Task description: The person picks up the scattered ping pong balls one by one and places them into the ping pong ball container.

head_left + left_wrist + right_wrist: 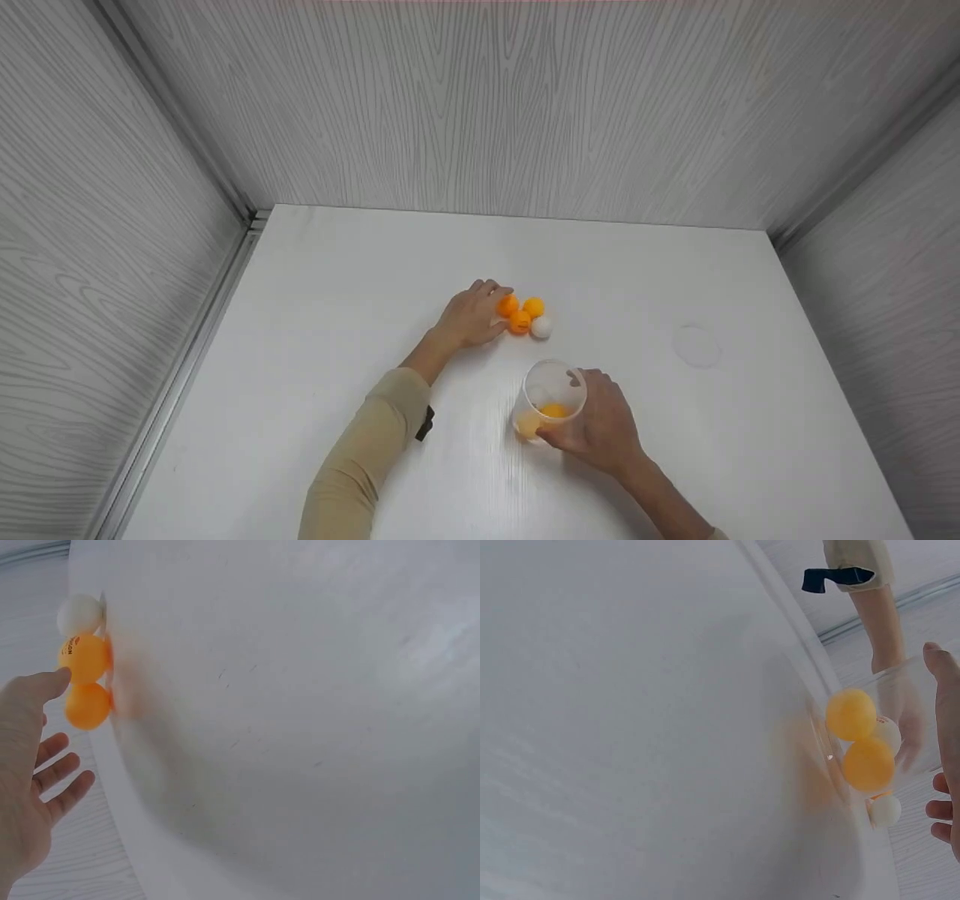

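A small cluster of ping-pong balls lies on the white table: orange balls [519,322] and a white ball [541,327]. At its left side is my left hand [471,315], with fingers reaching over the leftmost orange ball [508,305]. In the left wrist view the thumb is at a printed orange ball [85,658] and the other fingers are spread apart. My right hand [604,424] grips a clear plastic cup [523,401] from its right side. Inside the cup, the right wrist view shows two orange balls [868,763] and a white ball [887,733].
The white tabletop [360,300] is bounded by grey wood-grain panels [480,112] at the back and both sides. A faint ring mark [697,346] shows on the right of the table. A dark strap [425,424] hangs by the left sleeve.
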